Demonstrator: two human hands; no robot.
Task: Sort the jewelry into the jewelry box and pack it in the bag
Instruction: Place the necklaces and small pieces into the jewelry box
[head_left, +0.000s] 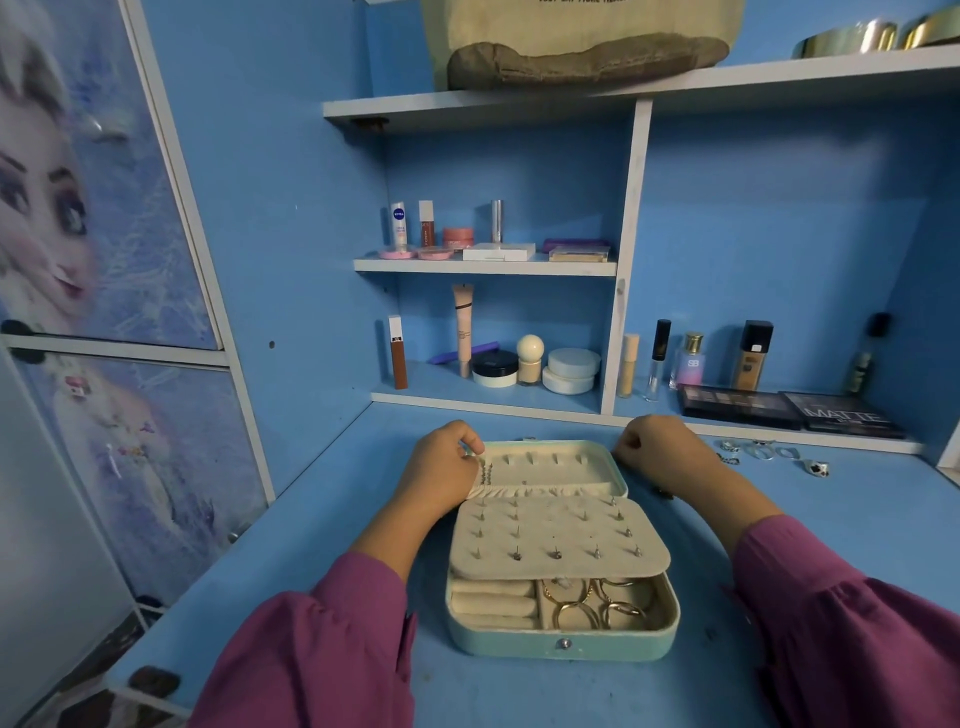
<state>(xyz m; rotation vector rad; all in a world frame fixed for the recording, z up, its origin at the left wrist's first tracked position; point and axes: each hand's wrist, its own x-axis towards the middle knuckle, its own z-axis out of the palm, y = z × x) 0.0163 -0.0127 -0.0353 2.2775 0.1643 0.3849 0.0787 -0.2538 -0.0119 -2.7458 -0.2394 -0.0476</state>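
Observation:
A mint jewelry box (563, 642) lies open on the blue desk. Its cream earring flap (558, 540) carries several studs, and gold bangles (592, 605) sit in the front compartment. My left hand (441, 467) pinches a beaded chain (485, 470) at the left end of the lid's hook row. My right hand (657, 447) is curled at the lid's right corner; what it holds is hidden. Several silver rings (769, 452) lie on the desk to the right. A beige bag (582, 41) rests on the top shelf.
Cosmetics fill the shelves behind the box: bottles and jars (493, 358), two dark palettes (789, 410) at the right. Gold bangles (852, 39) sit on the top shelf. A cabinet door with a cartoon print (78, 208) stands at the left.

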